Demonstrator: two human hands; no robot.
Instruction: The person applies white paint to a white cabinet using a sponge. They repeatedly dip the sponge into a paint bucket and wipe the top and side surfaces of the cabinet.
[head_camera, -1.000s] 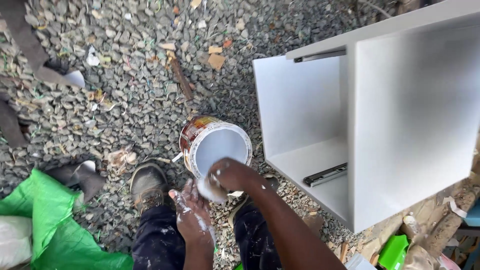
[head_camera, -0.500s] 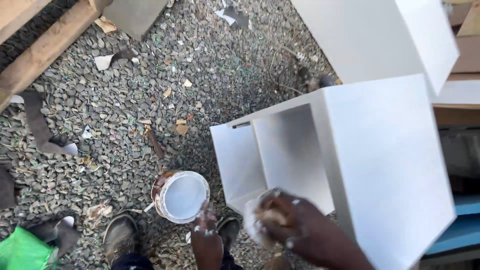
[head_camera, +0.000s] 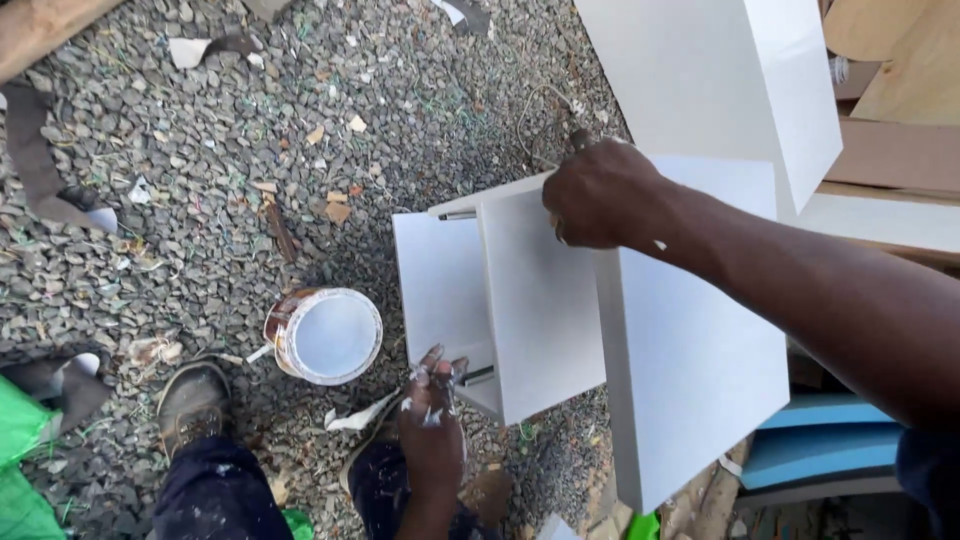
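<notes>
Right hand (head_camera: 600, 195) clamped on white boxy wooden cabinet (head_camera: 560, 330); left hand (head_camera: 432, 420) spread, touching it. Cabinet could tip onto open paint can (head_camera: 325, 335).

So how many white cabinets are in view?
2. One open cabinet in the middle, right hand on its top edge, left hand at its lower front; another cabinet behind, top right. More may lie off-frame.

cabinet (head_camera: 545, 300): smooth matt white board | can (head_camera: 322, 336): metal | ground (head_camera: 200, 150): rough gravel
</notes>
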